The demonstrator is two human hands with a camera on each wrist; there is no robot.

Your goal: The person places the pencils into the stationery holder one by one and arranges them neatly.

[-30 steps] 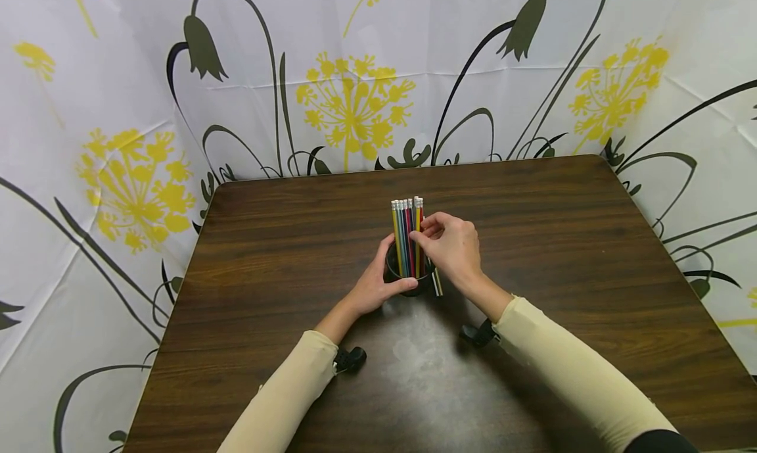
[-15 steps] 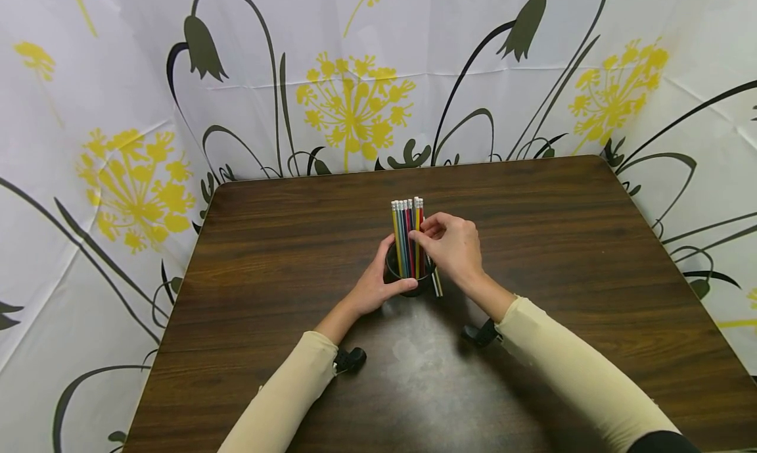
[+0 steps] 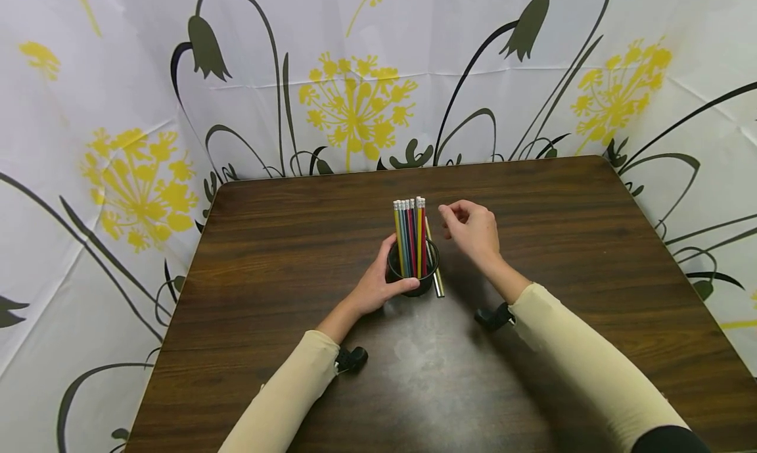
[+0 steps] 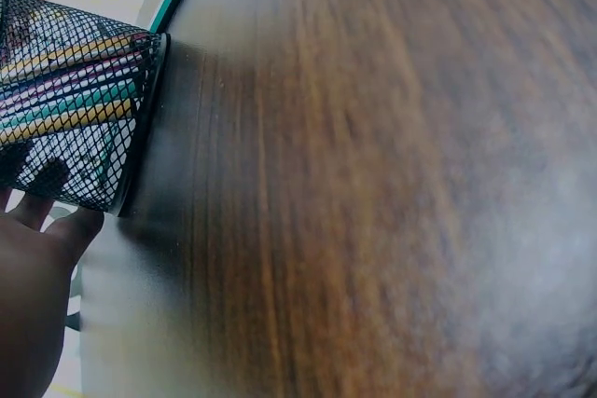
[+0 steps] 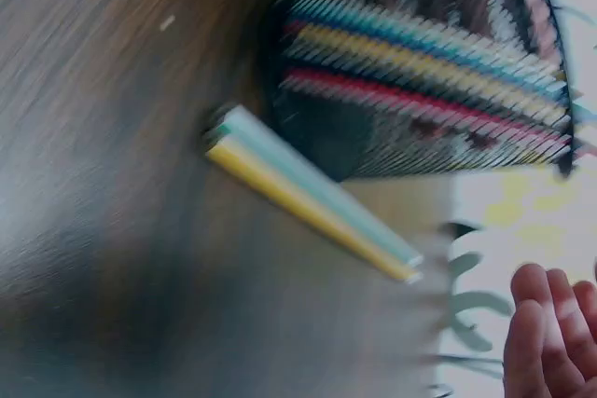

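Observation:
A black mesh pencil cup [image 3: 422,288] stands upright on the table, holding several pencils [image 3: 410,236] with their eraser ends up. My left hand [image 3: 374,286] grips the cup from its left side, thumb across the front. In the left wrist view, its fingers curl against the mesh cup [image 4: 84,100]. To the right of the cup, my right hand [image 3: 475,233] hovers apart from the pencils, its fingers loosely bent and holding nothing. Two loose pencils, a yellow one [image 5: 298,204] and a light green one [image 5: 312,179], lie side by side on the table, beside the cup's right side.
The dark wood-grain table [image 3: 284,242] reaches back to a white cloth [image 3: 248,104] printed with yellow and grey-green flowers. A small black wrist camera [image 3: 353,359] sits under the left wrist, and another black camera [image 3: 492,317] under the right.
My right hand has let go of the pencils in the cup and moved off to the right and slightly back. The left hand keeps its hold on the cup.

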